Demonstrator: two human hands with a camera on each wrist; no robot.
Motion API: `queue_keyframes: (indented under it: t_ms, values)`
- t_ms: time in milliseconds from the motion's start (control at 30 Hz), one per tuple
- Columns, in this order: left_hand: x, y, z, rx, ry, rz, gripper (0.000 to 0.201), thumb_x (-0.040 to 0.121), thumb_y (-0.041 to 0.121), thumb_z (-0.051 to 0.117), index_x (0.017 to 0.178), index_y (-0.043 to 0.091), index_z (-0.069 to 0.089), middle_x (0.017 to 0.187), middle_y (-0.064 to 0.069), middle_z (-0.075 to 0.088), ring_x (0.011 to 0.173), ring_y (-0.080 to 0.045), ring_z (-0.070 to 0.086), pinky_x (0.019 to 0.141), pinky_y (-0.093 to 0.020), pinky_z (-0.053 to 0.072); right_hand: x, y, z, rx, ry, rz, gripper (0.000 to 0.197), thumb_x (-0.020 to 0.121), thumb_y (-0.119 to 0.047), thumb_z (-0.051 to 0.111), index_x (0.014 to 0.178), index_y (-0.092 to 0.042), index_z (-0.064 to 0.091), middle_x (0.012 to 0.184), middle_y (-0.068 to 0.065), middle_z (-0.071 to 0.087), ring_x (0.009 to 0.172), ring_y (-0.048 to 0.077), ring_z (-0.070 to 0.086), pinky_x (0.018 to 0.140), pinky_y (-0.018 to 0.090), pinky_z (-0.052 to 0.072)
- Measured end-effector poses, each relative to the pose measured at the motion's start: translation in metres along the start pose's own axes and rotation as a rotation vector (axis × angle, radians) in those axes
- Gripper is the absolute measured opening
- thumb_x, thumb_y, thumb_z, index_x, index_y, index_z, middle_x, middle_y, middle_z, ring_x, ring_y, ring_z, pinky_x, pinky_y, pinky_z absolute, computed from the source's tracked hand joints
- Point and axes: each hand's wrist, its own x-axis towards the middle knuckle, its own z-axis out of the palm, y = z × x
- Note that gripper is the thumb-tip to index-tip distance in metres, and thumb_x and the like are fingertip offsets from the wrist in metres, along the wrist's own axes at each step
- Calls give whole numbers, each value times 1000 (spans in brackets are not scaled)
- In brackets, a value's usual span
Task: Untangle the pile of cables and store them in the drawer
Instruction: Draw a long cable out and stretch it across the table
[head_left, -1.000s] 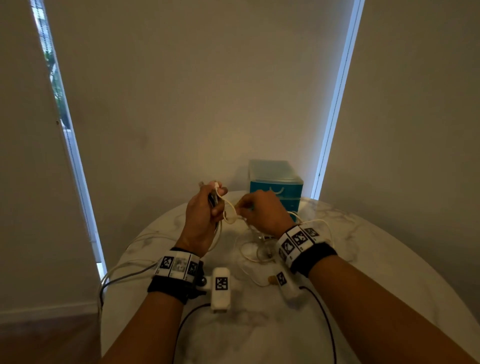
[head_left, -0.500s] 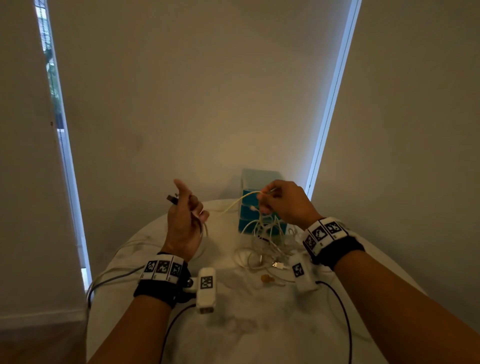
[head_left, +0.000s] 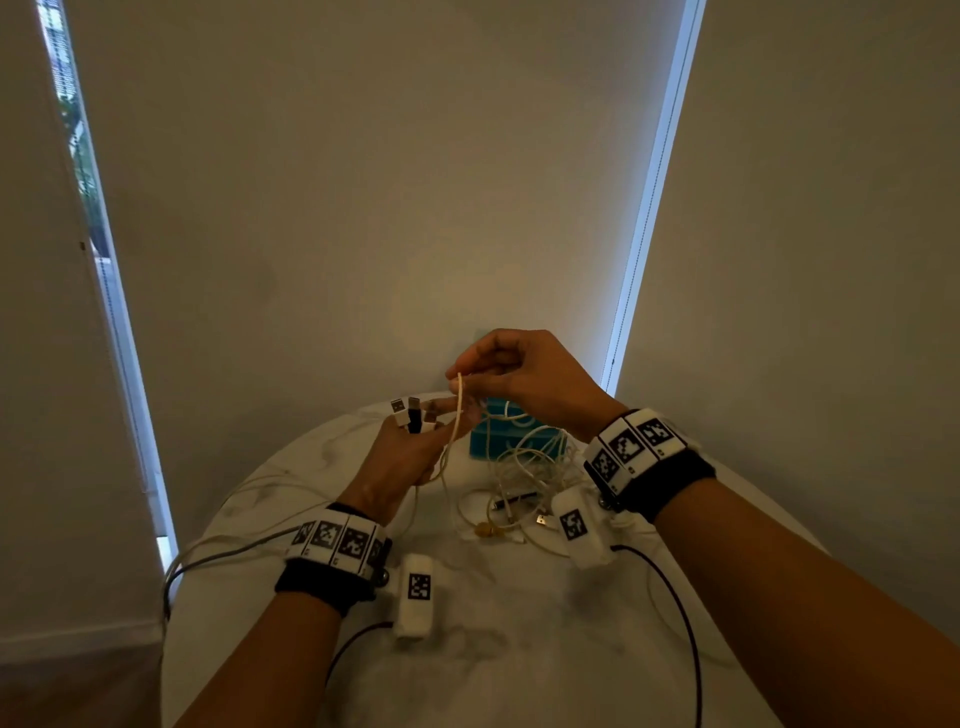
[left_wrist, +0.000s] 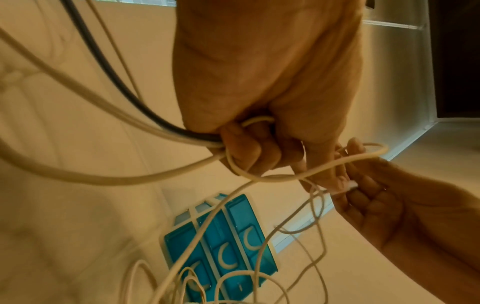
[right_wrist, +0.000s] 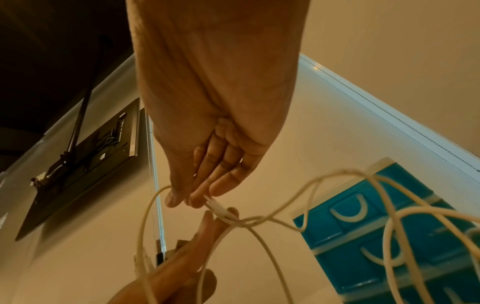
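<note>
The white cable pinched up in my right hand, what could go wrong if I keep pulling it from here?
1. The white cable runs from your right hand down into the cable pile, so pulling may tighten a knot or lift the whole pile.
2. The pile lies against the blue drawer unit; a hard tug might shift it.
3. Your left hand grips several plugs at once, so one could slip back in.

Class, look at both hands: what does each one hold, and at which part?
The left hand grips several cables bunched just below their USB plugs. The right hand pinches a white cable at its small end connector.
</note>
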Motion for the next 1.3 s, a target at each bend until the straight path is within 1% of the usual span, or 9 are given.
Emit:
queue_keyframes:
  t_ms: [167, 300, 433, 633, 733, 900, 1000, 1133, 1300]
  values:
    - [2, -5, -1, -35, 122, 24, 32, 84, 50, 81, 107, 27, 83, 55, 10, 47, 49, -7, 36, 46, -24, 30, -3, 10, -3, -114, 13, 135, 28, 95, -19, 79, 122, -16, 71, 119, -6, 76, 104, 8, 74, 83, 21, 59]
    - [-1, -1, 1, -17, 143, 47, 19, 94, 36, 78, 107, 23, 81, 52, 17, 54, 46, 2, 48, 47, -15, 38, -14, 39, -6, -279, -187, 256, 28, 95, -33, 79, 119, -20, 74, 114, -9, 78, 107, 4, 73, 99, 26, 56]
    - [5, -8, -2, -34, 265, 21, 15, 94, 37, 80, 103, 25, 80, 51, 16, 49, 47, -4, 39, 49, -23, 34, -20, 48, -18, -365, -20, 176, 14, 98, -29, 76, 108, -20, 78, 100, -14, 77, 92, -4, 71, 86, 16, 54]
    - [14, -16, -7, -136, 398, 36, 16, 92, 37, 82, 103, 26, 82, 63, 18, 55, 62, -5, 47, 59, -25, 39, -23, 54, -31, -507, -14, 155, 23, 105, -24, 66, 125, -28, 76, 107, -9, 69, 96, 3, 63, 75, 12, 45]
    - [19, -18, -17, -204, 522, 20, 21, 87, 46, 83, 101, 30, 81, 68, 10, 53, 61, -10, 45, 65, -29, 40, -25, 59, -38, -663, 14, 158, 17, 101, -23, 72, 115, -24, 82, 103, -9, 65, 91, 6, 62, 79, 18, 47]
    - [25, -18, -35, -294, 722, 37, 13, 95, 42, 75, 97, 29, 75, 63, 3, 42, 48, -13, 33, 47, -26, 32, -39, 80, -62, -872, 203, 322, 9, 96, -22, 77, 101, -25, 84, 97, -7, 74, 93, 15, 69, 84, 33, 54]
    - [24, -18, -33, -316, 736, 56, 10, 95, 46, 75, 93, 36, 75, 67, 3, 41, 54, -14, 34, 47, -26, 32, -43, 70, -72, -695, 230, 330, 10, 93, -23, 78, 96, -26, 87, 87, -10, 75, 82, 10, 68, 75, 24, 53]
    - [23, -17, -31, -352, 703, 56, 16, 98, 43, 74, 106, 29, 74, 63, 1, 36, 47, -12, 29, 43, -24, 27, -43, 47, -65, -616, -145, 500, 11, 82, -26, 81, 75, -19, 86, 72, -5, 78, 81, 13, 74, 79, 31, 60]
    - [18, -13, -24, -371, 625, 64, 10, 98, 41, 74, 103, 34, 77, 59, 4, 38, 46, -9, 28, 42, -23, 24, -26, 54, -31, -658, 153, 276, 23, 96, -40, 72, 109, -23, 81, 74, -12, 70, 71, 8, 68, 74, 28, 54]
